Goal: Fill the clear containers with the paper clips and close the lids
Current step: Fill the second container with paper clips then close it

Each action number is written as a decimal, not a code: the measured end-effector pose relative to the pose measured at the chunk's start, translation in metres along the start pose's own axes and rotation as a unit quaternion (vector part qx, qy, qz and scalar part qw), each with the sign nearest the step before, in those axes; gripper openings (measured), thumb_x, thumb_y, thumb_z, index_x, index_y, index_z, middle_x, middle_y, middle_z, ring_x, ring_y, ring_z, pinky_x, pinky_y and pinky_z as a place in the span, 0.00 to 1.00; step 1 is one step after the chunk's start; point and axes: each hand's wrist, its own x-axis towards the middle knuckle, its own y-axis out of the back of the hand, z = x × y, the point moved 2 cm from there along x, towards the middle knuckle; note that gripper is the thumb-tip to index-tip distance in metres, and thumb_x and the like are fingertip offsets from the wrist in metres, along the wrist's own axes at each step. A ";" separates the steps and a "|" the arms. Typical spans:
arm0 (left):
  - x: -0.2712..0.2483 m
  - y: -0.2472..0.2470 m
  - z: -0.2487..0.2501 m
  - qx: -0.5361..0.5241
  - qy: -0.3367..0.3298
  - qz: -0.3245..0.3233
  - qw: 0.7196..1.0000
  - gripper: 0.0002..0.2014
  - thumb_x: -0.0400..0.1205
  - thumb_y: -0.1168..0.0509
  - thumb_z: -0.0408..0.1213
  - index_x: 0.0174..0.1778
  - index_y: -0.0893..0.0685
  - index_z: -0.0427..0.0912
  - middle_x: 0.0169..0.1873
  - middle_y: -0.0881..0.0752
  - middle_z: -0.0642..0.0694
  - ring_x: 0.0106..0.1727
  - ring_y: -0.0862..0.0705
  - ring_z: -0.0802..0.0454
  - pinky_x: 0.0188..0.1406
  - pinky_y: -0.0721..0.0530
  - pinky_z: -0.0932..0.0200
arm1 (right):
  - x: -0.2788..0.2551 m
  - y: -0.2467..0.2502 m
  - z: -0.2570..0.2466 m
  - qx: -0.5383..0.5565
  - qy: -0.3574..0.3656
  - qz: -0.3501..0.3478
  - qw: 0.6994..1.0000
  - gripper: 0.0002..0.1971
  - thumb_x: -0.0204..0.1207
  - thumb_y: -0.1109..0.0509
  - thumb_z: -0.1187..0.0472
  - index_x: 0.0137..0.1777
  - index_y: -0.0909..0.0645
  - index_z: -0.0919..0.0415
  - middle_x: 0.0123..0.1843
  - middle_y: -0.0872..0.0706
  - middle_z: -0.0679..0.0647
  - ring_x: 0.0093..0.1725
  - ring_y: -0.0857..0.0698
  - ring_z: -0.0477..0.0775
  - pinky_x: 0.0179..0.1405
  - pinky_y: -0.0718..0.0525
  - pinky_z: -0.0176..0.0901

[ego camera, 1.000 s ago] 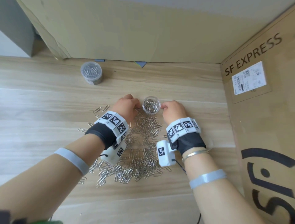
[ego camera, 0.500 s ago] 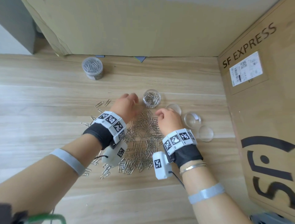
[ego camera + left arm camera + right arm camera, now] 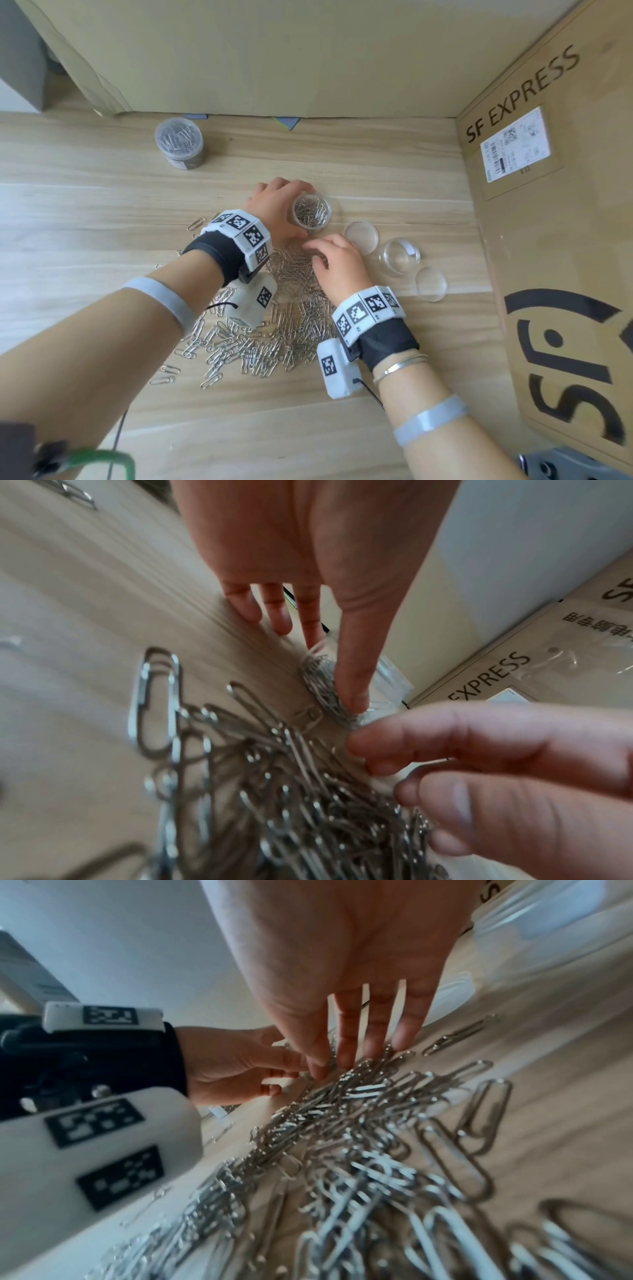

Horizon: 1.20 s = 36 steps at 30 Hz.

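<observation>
A person's left hand [image 3: 274, 212] is curling its fingers and thumb around a small clear container [image 3: 312, 215] partly filled with paper clips, holding it upright on the wooden table [image 3: 85, 212] just beyond a large loose pile of paper clips [image 3: 274, 329]. In the left wrist view, the thumb [image 3: 352, 669] is pressing against the container's side. The right hand [image 3: 337, 265], fingers lowered and slightly spread, is reaching into the far edge of the pile; its fingertips [image 3: 346, 1058] are touching the clips, though whether any are pinched cannot be told. To the right, a second clear container [image 3: 400, 255] is standing empty and open, with one loose lid [image 3: 361, 236] lying just to its left and another lid [image 3: 431, 283] lying nearer. A closed container full of clips [image 3: 180, 142] is sitting well apart at the far left. A cardboard box marked "SF EXPRESS" [image 3: 555, 240] is walling the right side.
</observation>
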 end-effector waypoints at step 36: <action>-0.005 0.005 -0.074 -0.074 -0.057 0.043 0.995 0.38 0.62 0.21 0.40 0.68 0.29 0.51 0.65 0.23 0.46 0.68 0.28 0.45 0.70 0.36 0.51 | 0.024 0.013 -0.038 -0.028 0.055 0.030 0.998 0.05 0.70 0.29 0.67 0.42 0.13 0.58 0.41 0.11 0.53 0.37 0.18 0.50 0.38 0.18 0.44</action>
